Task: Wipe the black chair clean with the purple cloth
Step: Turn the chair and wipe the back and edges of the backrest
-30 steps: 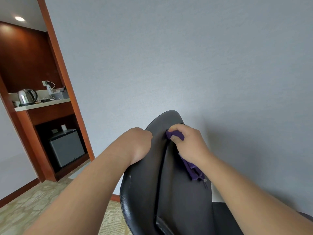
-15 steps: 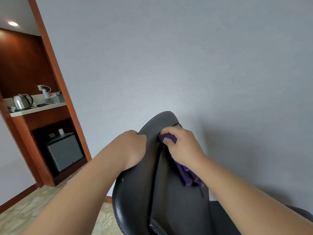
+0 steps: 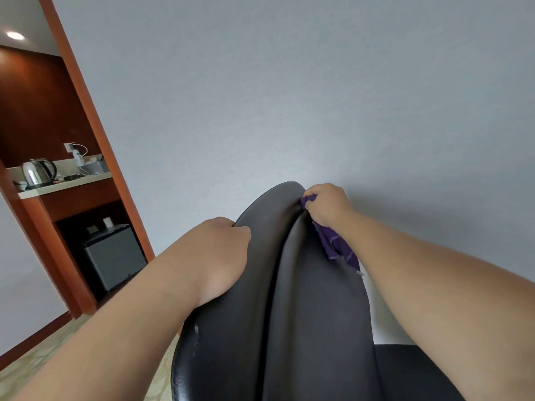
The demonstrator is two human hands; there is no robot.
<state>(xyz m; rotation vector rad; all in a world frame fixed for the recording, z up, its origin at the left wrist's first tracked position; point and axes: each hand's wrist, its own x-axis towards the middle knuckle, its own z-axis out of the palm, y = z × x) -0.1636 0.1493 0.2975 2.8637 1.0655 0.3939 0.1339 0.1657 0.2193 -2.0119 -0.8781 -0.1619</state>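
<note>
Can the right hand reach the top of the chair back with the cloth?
Probably yes: the right hand holds the purple cloth against the black chair just below its top; nothing blocks it.

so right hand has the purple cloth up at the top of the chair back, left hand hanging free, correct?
Not quite. The left hand is not free: the head view shows it gripping the side edge of the black chair. The right hand does hold the purple cloth at the top of the back.

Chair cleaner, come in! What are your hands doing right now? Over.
Left hand grips the chair at its side edge. Right hand holds the purple cloth against the top of the backrest. Nothing in the way.
</note>
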